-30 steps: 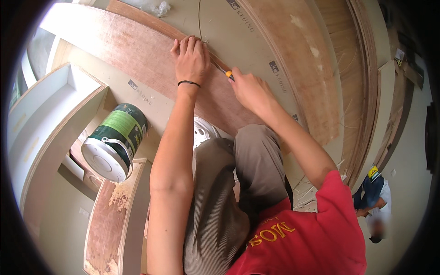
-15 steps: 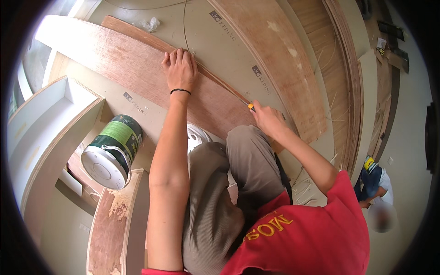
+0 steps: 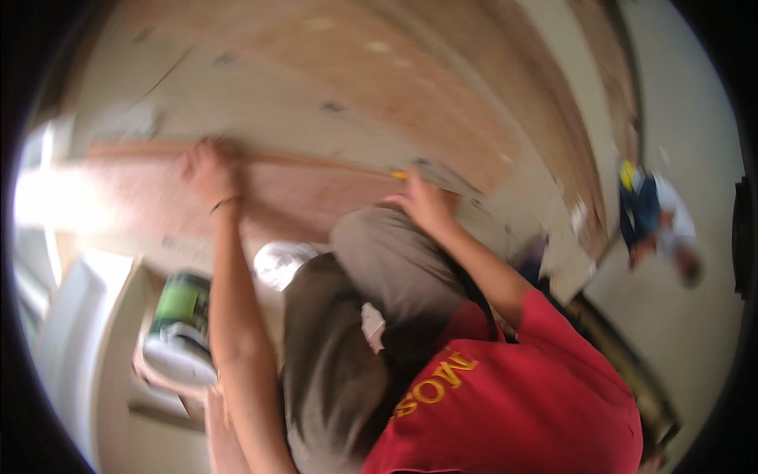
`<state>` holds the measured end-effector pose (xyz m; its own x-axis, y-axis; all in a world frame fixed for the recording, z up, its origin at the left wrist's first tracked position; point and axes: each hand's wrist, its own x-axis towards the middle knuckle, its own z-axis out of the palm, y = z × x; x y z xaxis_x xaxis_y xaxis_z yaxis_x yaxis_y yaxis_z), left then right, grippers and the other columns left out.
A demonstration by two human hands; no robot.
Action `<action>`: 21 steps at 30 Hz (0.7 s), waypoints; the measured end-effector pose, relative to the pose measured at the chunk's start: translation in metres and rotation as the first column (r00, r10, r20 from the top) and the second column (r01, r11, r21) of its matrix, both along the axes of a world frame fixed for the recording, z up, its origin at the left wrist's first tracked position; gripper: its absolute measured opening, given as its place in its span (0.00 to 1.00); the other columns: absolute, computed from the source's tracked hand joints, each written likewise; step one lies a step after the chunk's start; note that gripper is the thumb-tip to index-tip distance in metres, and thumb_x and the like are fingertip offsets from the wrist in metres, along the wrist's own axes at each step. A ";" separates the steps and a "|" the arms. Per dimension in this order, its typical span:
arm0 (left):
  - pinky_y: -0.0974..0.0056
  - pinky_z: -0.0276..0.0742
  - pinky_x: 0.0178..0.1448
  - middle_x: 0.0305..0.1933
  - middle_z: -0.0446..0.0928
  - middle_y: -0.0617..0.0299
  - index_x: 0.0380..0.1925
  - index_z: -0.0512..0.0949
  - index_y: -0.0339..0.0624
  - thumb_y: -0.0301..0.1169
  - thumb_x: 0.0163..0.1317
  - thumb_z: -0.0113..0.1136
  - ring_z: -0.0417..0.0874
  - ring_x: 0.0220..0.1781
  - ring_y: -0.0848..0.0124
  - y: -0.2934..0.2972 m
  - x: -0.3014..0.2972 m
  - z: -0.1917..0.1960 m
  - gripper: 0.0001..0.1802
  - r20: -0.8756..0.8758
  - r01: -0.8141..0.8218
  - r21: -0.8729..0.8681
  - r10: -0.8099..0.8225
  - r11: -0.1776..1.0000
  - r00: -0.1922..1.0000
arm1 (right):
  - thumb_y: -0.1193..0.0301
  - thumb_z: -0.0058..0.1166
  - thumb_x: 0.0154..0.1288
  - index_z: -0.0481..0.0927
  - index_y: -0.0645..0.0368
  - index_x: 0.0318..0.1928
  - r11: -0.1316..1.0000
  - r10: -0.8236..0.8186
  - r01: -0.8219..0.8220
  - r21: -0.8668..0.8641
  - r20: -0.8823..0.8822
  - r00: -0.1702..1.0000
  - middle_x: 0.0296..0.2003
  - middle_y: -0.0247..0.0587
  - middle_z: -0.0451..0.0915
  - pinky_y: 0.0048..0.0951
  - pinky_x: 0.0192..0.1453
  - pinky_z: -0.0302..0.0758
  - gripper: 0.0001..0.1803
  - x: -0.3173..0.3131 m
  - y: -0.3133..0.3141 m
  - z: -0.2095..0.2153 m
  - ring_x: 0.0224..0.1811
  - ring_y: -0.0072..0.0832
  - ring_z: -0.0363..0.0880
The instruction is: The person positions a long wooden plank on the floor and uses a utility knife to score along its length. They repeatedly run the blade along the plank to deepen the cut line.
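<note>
Motion blur softens the whole view, so small details are hard to read. The right hand [image 3: 426, 201] is closed around a small tool with a yellow tip [image 3: 399, 174]; the yellow end shows just beside the fingers, and what kind of tool it is I cannot tell. This hand rests at the upper edge of the reddish plywood board [image 3: 316, 193], above the person's bent knee in grey trousers [image 3: 387, 261]. The left hand [image 3: 209, 170] lies on the same board, further to the left, with the fingers spread and pressing flat on the wood, holding nothing. A dark band [image 3: 225, 204] sits around its wrist. The two hands are well apart along the board's top edge.

The board lies across a pale sheet [image 3: 260, 95] on the floor, and beyond it are more curved wooden panels [image 3: 442, 79]. Below the left forearm stands a tin with a green label and a white lid [image 3: 178, 324], near a pale wooden frame [image 3: 79, 316]. A white object [image 3: 280, 261] shows between the forearm and the knee. The person wears a red shirt with yellow lettering [image 3: 505, 395]. At the far right another person in blue clothes [image 3: 651, 213] is seen, well apart from the work.
</note>
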<state>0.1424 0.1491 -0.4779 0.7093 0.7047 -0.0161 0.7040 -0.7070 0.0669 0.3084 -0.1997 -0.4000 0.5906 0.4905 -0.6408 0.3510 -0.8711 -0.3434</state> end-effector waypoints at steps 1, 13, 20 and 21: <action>0.51 0.59 0.65 0.53 0.77 0.57 0.46 0.77 0.45 0.40 0.71 0.45 0.73 0.58 0.57 0.005 -0.011 -0.015 0.16 0.120 -0.028 0.051 0.022 0.998 0.993 | 0.58 0.70 0.55 0.65 0.64 0.49 0.998 -0.008 0.006 0.064 0.028 1.000 0.28 0.54 0.80 0.53 0.35 0.75 0.32 0.001 0.006 0.001 0.35 0.56 0.82; 0.53 0.57 0.67 0.50 0.78 0.59 0.43 0.77 0.41 0.39 0.74 0.44 0.73 0.58 0.60 -0.007 0.010 0.004 0.16 0.123 -0.052 0.060 0.044 0.997 0.991 | 0.48 0.73 0.47 0.65 0.59 0.46 0.997 -0.074 0.076 0.015 -0.079 0.994 0.28 0.56 0.80 0.46 0.39 0.76 0.39 0.012 -0.009 -0.007 0.38 0.54 0.83; 0.52 0.57 0.68 0.52 0.78 0.58 0.45 0.78 0.41 0.41 0.74 0.43 0.72 0.59 0.59 -0.006 0.008 0.004 0.18 0.160 -0.069 0.041 0.061 0.997 0.985 | 0.59 0.62 0.63 0.71 0.60 0.49 0.998 0.040 -0.031 0.058 -0.157 0.987 0.40 0.53 0.80 0.48 0.45 0.74 0.23 0.021 0.001 0.021 0.44 0.53 0.79; 0.52 0.57 0.68 0.52 0.78 0.58 0.45 0.78 0.41 0.41 0.74 0.43 0.72 0.59 0.59 -0.006 0.007 0.005 0.18 0.157 -0.068 0.042 0.061 0.997 0.986 | 0.61 0.61 0.65 0.71 0.60 0.50 0.996 0.031 -0.026 0.084 -0.057 0.998 0.44 0.52 0.78 0.47 0.47 0.74 0.21 0.015 -0.006 0.023 0.47 0.52 0.78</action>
<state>0.1496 0.1427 -0.4729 0.6534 0.7466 0.1250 0.7321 -0.6653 0.1461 0.3238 -0.2061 -0.3773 0.5382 0.5598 -0.6300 0.3526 -0.8285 -0.4350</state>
